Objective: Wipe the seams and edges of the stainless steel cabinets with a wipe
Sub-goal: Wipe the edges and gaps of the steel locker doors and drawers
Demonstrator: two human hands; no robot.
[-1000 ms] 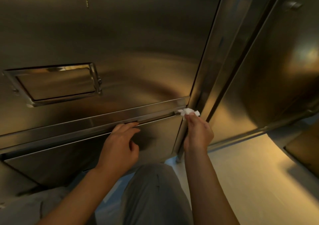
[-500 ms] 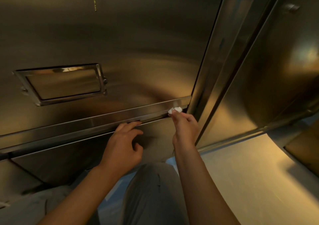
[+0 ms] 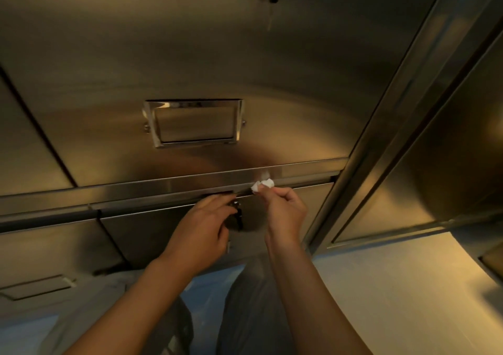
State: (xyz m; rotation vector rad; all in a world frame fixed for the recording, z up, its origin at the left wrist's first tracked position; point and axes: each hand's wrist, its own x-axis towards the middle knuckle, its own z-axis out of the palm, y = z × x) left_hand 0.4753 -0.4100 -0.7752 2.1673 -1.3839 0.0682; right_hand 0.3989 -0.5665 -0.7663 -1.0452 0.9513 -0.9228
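The right hand (image 3: 284, 213) is pinching a crumpled white wipe (image 3: 262, 185) against the horizontal seam (image 3: 299, 184) under the cabinet (image 3: 190, 55) drawer, while the left hand (image 3: 204, 226) is resting relaxed fingers, apparently holding nothing, just beside it.

The right hand (image 3: 283, 213) is sliding leftward along the horizontal seam (image 3: 299, 184) — the pinched white wipe (image 3: 262, 185) is now leaving the vertical post at the right of the frame and closing on the left hand (image 3: 202, 232). The view is shifting too — the framed label holder (image 3: 193, 122) is drifting from the left toward centre frame, and a small key (image 3: 237, 213) is coming into sight beside the left fingers.
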